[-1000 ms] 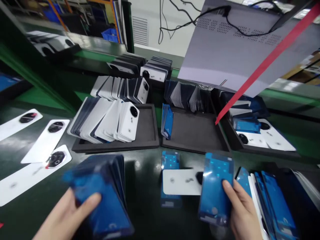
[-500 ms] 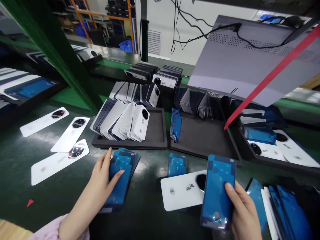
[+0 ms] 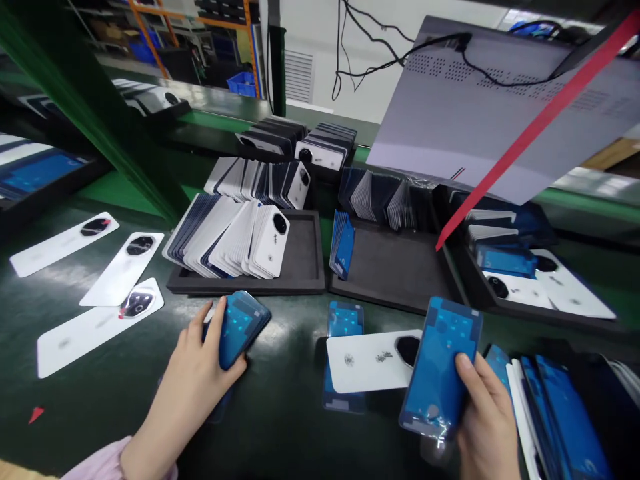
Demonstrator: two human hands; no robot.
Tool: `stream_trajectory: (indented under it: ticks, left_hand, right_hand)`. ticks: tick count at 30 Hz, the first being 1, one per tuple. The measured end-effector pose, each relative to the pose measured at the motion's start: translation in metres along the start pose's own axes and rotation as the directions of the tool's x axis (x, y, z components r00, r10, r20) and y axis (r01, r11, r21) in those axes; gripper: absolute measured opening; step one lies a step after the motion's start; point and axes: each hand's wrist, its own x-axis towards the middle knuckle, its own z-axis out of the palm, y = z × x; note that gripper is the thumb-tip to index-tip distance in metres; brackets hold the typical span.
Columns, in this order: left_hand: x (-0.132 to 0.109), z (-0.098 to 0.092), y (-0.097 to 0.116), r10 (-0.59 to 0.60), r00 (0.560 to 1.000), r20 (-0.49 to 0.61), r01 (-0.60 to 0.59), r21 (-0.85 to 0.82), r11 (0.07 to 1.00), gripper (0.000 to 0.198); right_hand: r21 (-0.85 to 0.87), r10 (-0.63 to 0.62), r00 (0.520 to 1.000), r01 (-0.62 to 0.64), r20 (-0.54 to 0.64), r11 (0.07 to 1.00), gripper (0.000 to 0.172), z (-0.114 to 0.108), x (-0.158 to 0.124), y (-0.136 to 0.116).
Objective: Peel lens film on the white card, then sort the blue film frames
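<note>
My right hand point(image 3: 485, 407) holds a phone back panel point(image 3: 443, 367) with its blue film side up, thumb on the face and fingers beneath. My left hand point(image 3: 205, 360) is closed around a small stack of blue-filmed phone back panels point(image 3: 243, 320), thumb along the right edge and fingers over the left. Between the hands, a white phone back panel point(image 3: 370, 363) with a dark camera patch lies across another blue-filmed panel point(image 3: 346, 319). The held panel overlaps the white one's camera end in view; I cannot tell whether they touch.
Black foam trays hold rows of white and dark panels point(image 3: 235, 233); the right-hand tray point(image 3: 400, 267) has a few blue ones. Loose white panels point(image 3: 120, 267) lie at left. More panels point(image 3: 565, 407) stand at lower right. A red strip point(image 3: 530, 140) slants above the trays.
My left hand has closed in around the stack, its thumb shifting from the top face to the side. My right hand still holds its panel, now tilted slightly more. The view has shifted slightly.
</note>
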Motion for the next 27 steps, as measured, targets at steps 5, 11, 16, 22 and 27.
stream_trajectory:
  ticks: [5,11,16,22,27]
  left_hand:
    - [-0.009,0.001,0.02,-0.004,0.997,-0.072,0.004,-0.005,1.0,0.089]
    - [-0.016,-0.004,0.097,0.594,0.802,0.066,-0.559,-0.269,0.785,0.064]
    - [-0.012,0.023,0.142,0.766,0.623,0.162,-0.699,-0.325,0.637,0.062]
    - [-0.026,0.029,0.102,0.67,0.733,0.122,-0.656,-0.135,0.742,0.071]
    - [-0.02,-0.012,0.071,0.534,0.842,0.084,-0.509,-0.208,0.835,0.073]
  right_hand:
    - [0.051,-0.031,0.994,0.037,-0.104,0.998,0.031,-0.006,0.008,0.001]
    - [0.122,-0.062,0.982,0.084,-0.178,0.989,0.025,-0.007,0.016,-0.001]
    - [0.134,-0.073,0.983,0.096,-0.166,0.986,0.025,-0.011,0.018,-0.002]
    - [0.107,-0.038,0.998,0.043,-0.055,0.993,0.03,-0.014,0.017,0.003]
    - [0.097,-0.018,0.999,0.013,0.046,0.995,0.026,-0.008,0.006,0.008]
